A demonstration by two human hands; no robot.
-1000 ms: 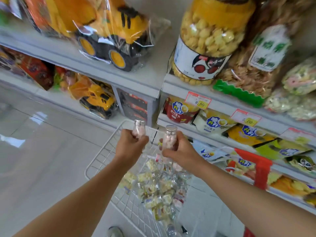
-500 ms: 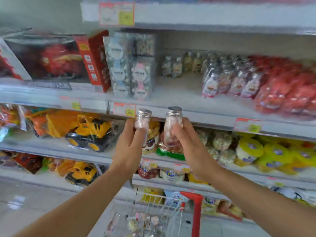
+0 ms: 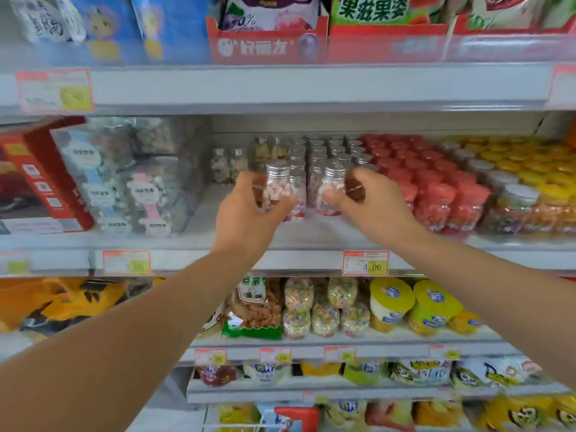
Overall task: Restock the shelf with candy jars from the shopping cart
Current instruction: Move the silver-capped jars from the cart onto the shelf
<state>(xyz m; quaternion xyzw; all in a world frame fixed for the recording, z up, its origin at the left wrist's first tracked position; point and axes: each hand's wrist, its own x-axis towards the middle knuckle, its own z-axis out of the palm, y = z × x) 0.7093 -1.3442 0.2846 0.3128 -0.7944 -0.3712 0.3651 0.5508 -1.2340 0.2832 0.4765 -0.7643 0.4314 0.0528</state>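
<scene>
My left hand (image 3: 249, 213) grips a small clear candy jar (image 3: 276, 185) with a silver cap and pink candies inside. My right hand (image 3: 371, 204) grips a second, similar candy jar (image 3: 332, 185). Both jars are held upright over the front of the middle shelf (image 3: 218, 241), just before the rows of silver-capped jars (image 3: 318, 151) standing there. Whether the held jars touch the shelf I cannot tell. Only the red handle of the shopping cart (image 3: 296, 414) shows at the bottom edge.
Red-capped jars (image 3: 436, 188) and yellow-capped jars (image 3: 530, 169) fill the shelf to the right. Marshmallow packs (image 3: 134, 188) and a red box (image 3: 40, 179) stand at the left. Snack bags line the shelf above; cereal jars and tubs (image 3: 389, 304) sit below.
Both hands have risen and reached forward with their jars, from in front of the lower shelf edge to the middle shelf. My view has tilted upward and come closer to the shelves.
</scene>
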